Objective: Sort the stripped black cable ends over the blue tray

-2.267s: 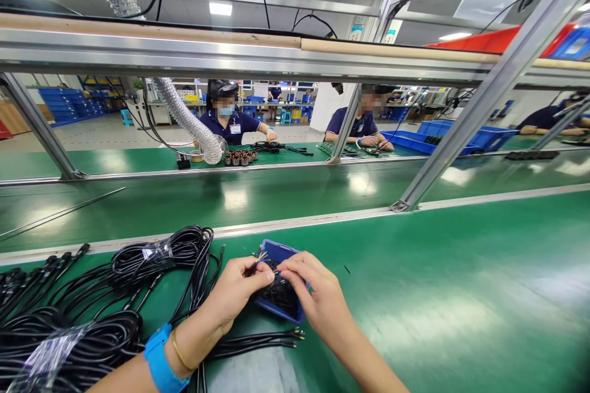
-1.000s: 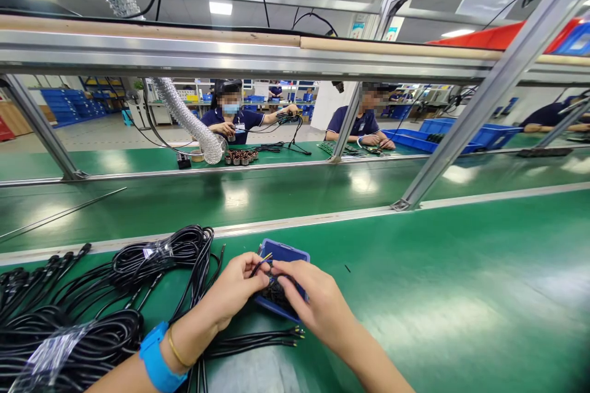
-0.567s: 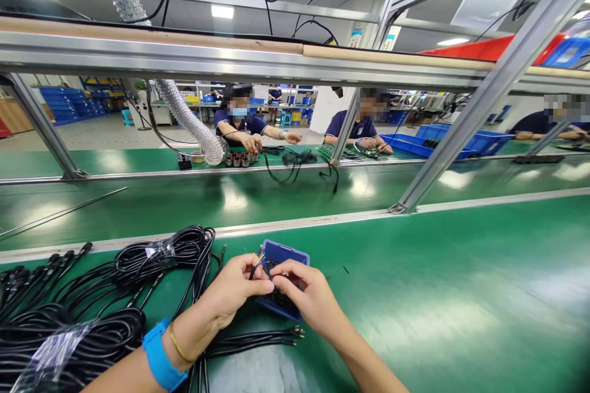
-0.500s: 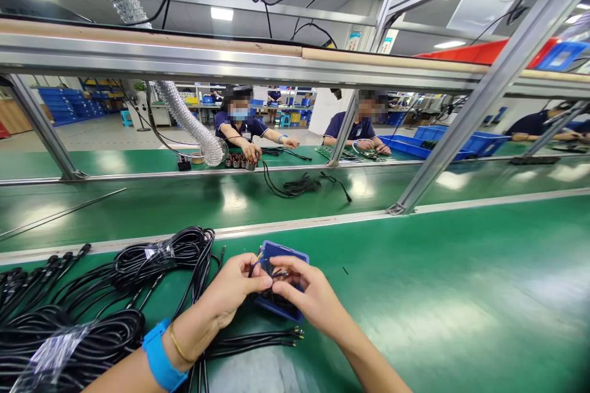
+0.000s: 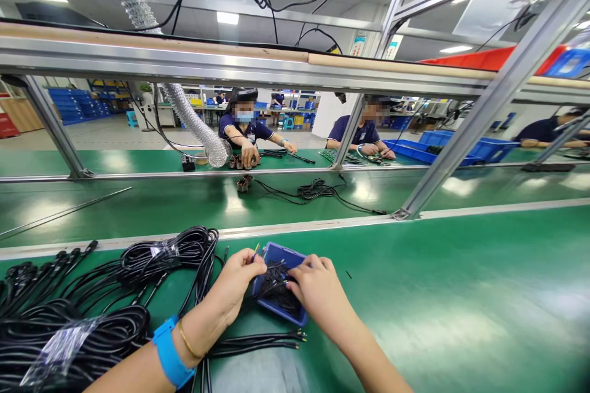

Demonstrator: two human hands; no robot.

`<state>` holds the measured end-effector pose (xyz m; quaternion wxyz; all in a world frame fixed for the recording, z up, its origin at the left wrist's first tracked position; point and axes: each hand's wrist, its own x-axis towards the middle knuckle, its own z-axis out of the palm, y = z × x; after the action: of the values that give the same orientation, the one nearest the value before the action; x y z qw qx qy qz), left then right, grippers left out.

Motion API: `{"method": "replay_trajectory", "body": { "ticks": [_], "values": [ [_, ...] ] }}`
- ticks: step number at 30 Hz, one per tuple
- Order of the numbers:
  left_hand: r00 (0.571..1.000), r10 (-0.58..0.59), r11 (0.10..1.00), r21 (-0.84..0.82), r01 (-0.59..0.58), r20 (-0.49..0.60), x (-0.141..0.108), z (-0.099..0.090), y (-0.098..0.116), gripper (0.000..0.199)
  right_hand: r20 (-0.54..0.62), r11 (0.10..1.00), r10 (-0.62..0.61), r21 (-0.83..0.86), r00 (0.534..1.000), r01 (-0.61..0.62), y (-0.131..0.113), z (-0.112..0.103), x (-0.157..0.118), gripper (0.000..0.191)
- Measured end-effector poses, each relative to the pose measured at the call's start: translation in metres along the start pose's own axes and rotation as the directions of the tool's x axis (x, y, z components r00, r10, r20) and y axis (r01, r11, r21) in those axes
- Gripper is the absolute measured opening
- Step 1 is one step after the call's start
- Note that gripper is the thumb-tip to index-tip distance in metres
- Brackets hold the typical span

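My left hand [image 5: 239, 285] is closed in a pinch around a cable end, whose thin yellow and blue wires [image 5: 255, 252] stick up past the fingertips. My right hand [image 5: 320, 288] reaches over the right side of a small blue bin [image 5: 282, 252], fingers curled and fingertips together; what they pinch is hidden. Many short black tube-like pieces [image 5: 283, 299] fill the bin. Thin dark leads stretch across it between my hands. In front of the bin lie several black cable ends [image 5: 262, 341] with bared coloured tips.
Coiled black cables [image 5: 166, 255] and a larger tied bundle [image 5: 69, 344] cover the left of the green bench. A metal upright [image 5: 442, 153] stands ahead on the right. Beyond the rail, a cable with a copper-wound part [image 5: 244, 183] lies near a masked co-worker [image 5: 249, 129].
My right hand has moved away from my left, toward the bin's right side, uncovering more black pieces. Across the bench, the co-worker's cable and copper-wound part now lie on the green surface.
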<state>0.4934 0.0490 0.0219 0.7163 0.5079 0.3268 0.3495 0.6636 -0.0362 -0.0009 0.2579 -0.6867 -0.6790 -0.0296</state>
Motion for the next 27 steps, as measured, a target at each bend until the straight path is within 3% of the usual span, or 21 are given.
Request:
{"method": "replay_trajectory", "body": {
  "ticks": [4, 9, 13, 18, 27],
  "values": [
    [0.998, -0.003, 0.997, -0.074, -0.002, -0.067, 0.002, -0.002, 0.003, 0.02, 0.095, 0.995, -0.05, -0.087, 0.994, 0.058, -0.004, 0.011, 0.005, 0.019],
    [0.998, -0.055, 0.996, -0.067, 0.057, 0.038, -0.002, 0.002, 0.006, 0.026, 0.139, 0.995, -0.039, -0.087, 0.99, 0.052, -0.004, 0.013, 0.013, 0.025],
    [0.991, -0.064, 0.997, -0.036, 0.068, 0.12, -0.006, 0.006, 0.007, 0.024, 0.076, 1.0, 0.005, -0.014, 0.997, -0.004, 0.0, 0.002, 0.012, 0.022],
    [0.983, -0.075, 0.993, 0.102, 0.059, 0.166, -0.007, 0.005, 0.003, 0.028, -0.049, 0.974, 0.087, 0.215, 0.995, -0.075, 0.009, -0.009, 0.004, 0.018],
    [0.974, -0.058, 0.971, 0.24, 0.003, 0.22, -0.005, 0.006, -0.007, 0.03, -0.162, 0.899, 0.138, 0.434, 0.977, -0.055, 0.012, 0.0, 0.003, 0.017]
  ]
}}
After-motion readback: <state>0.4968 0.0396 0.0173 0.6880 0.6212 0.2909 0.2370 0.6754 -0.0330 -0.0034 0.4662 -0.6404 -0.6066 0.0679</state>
